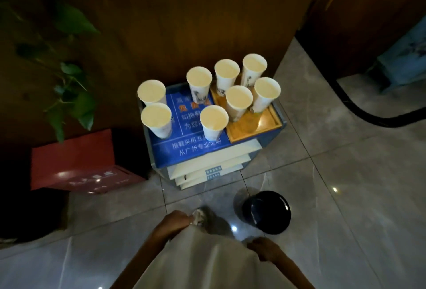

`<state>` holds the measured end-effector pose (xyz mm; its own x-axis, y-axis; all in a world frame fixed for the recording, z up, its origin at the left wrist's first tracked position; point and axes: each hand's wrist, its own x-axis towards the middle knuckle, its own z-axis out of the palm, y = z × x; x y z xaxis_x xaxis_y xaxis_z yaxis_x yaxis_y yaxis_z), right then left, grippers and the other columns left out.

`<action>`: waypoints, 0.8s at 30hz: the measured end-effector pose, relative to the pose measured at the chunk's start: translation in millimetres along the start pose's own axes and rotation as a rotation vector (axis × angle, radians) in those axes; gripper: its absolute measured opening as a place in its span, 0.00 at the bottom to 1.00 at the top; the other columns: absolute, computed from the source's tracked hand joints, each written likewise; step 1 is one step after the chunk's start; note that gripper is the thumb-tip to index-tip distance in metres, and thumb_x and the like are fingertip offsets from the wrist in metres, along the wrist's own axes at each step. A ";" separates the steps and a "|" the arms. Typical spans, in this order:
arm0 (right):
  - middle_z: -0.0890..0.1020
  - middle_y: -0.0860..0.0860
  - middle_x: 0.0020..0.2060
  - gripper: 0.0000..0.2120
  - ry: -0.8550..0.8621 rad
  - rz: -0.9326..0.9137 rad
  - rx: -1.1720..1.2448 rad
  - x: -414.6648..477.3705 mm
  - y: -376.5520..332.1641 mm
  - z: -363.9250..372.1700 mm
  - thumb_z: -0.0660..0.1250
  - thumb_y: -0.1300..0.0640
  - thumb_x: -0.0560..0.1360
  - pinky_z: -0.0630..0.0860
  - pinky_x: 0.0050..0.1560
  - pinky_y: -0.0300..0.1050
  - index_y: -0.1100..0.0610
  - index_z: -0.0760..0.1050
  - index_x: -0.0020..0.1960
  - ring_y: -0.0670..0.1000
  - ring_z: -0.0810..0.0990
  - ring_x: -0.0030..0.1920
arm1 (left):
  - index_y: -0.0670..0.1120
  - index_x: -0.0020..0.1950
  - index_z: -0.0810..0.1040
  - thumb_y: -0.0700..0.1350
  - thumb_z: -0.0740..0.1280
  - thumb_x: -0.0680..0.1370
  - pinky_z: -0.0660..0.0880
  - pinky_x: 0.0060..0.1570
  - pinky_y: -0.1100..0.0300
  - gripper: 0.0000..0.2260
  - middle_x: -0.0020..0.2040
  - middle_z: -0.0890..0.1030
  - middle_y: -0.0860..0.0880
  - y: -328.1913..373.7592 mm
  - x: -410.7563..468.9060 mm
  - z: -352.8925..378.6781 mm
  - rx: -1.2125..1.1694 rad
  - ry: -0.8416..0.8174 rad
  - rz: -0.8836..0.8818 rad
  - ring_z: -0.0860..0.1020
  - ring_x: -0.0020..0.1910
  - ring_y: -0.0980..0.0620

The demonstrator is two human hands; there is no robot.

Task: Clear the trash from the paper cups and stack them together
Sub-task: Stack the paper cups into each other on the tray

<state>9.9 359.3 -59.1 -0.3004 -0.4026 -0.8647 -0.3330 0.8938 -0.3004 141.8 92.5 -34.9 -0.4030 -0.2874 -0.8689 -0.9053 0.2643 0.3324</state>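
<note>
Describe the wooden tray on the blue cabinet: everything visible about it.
The rectangular, amber-brown wooden tray has a raised rim all round and a glossy floor that catches a streak of light. It lies flat on the right part of the blue cabinet top, turned slightly askew, with its near right corner close to the cabinet's edge. Four upright white paper cups appear to stand in its far half; the near half is bare. No hands touch it.
</note>
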 end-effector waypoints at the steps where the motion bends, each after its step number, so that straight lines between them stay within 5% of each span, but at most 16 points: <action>1: 0.78 0.59 0.63 0.18 0.043 0.044 0.087 -1.1 -8.7 -4.2 0.59 0.55 0.80 0.69 0.56 0.42 0.63 0.76 0.64 0.56 0.75 0.66 | 0.46 0.50 0.83 0.60 0.63 0.76 0.74 0.52 0.58 0.20 0.52 0.82 0.46 -1.6 0.5 -6.8 0.003 0.009 0.020 0.79 0.50 0.50; 4: 0.81 0.53 0.58 0.16 0.176 0.099 0.192 -1.5 -35.8 -27.6 0.63 0.45 0.76 0.70 0.52 0.39 0.53 0.80 0.57 0.50 0.78 0.59 | 0.47 0.45 0.82 0.56 0.63 0.76 0.75 0.50 0.57 0.14 0.48 0.83 0.47 -1.8 -0.2 -28.3 -0.003 0.066 0.089 0.80 0.46 0.52; 7: 0.83 0.54 0.57 0.17 0.237 0.014 0.170 4.2 -58.5 -57.4 0.64 0.45 0.78 0.72 0.56 0.42 0.55 0.79 0.59 0.53 0.79 0.58 | 0.48 0.42 0.81 0.50 0.65 0.76 0.75 0.45 0.60 0.09 0.44 0.83 0.49 5.6 -11.2 -48.6 -0.119 0.166 0.193 0.78 0.41 0.57; 10: 0.84 0.50 0.52 0.11 0.337 -0.153 0.221 7.3 -82.9 -99.4 0.66 0.48 0.77 0.74 0.53 0.37 0.51 0.80 0.56 0.49 0.81 0.55 | 0.52 0.49 0.81 0.48 0.67 0.77 0.71 0.42 0.75 0.04 0.48 0.81 0.56 20.8 -26.6 -73.3 -0.218 0.257 0.298 0.79 0.47 0.59; 13: 0.84 0.47 0.51 0.08 0.414 -0.282 0.304 7.1 -110.3 -146.0 0.70 0.52 0.75 0.75 0.56 0.40 0.49 0.79 0.54 0.47 0.82 0.53 | 0.53 0.57 0.79 0.53 0.67 0.77 0.67 0.41 0.78 0.11 0.50 0.79 0.59 41.7 -42.2 -99.1 -0.211 0.416 0.357 0.77 0.47 0.61; 16: 0.83 0.45 0.54 0.14 0.453 -0.391 0.348 2.8 -135.5 -193.3 0.71 0.51 0.75 0.75 0.61 0.44 0.47 0.78 0.60 0.44 0.80 0.57 | 0.54 0.62 0.77 0.55 0.67 0.76 0.71 0.51 0.66 0.15 0.57 0.81 0.56 67.0 -54.7 -122.0 -0.168 0.492 0.404 0.79 0.53 0.57; 20: 0.79 0.29 0.49 0.12 0.530 -0.530 0.243 -8.3 -156.5 -253.4 0.68 0.44 0.74 0.75 0.55 0.38 0.28 0.73 0.53 0.38 0.79 0.55 | 0.54 0.63 0.76 0.56 0.68 0.75 0.73 0.61 0.56 0.17 0.61 0.80 0.53 107.3 -61.7 -142.4 -0.196 0.559 0.479 0.78 0.60 0.54; 24: 0.80 0.35 0.54 0.17 0.589 -0.603 0.202 -13.7 -163.1 -302.7 0.67 0.41 0.73 0.76 0.59 0.47 0.36 0.73 0.61 0.41 0.78 0.58 | 0.57 0.62 0.74 0.58 0.67 0.75 0.74 0.59 0.55 0.18 0.61 0.79 0.54 157.3 -51.6 -157.3 -0.178 0.589 0.552 0.77 0.60 0.55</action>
<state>-202.2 159.3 123.6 -0.5565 -0.8059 -0.2020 -0.4364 0.4904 -0.7543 -0.9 4.0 119.9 -0.7553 -0.6075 -0.2458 -0.5444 0.3728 0.7514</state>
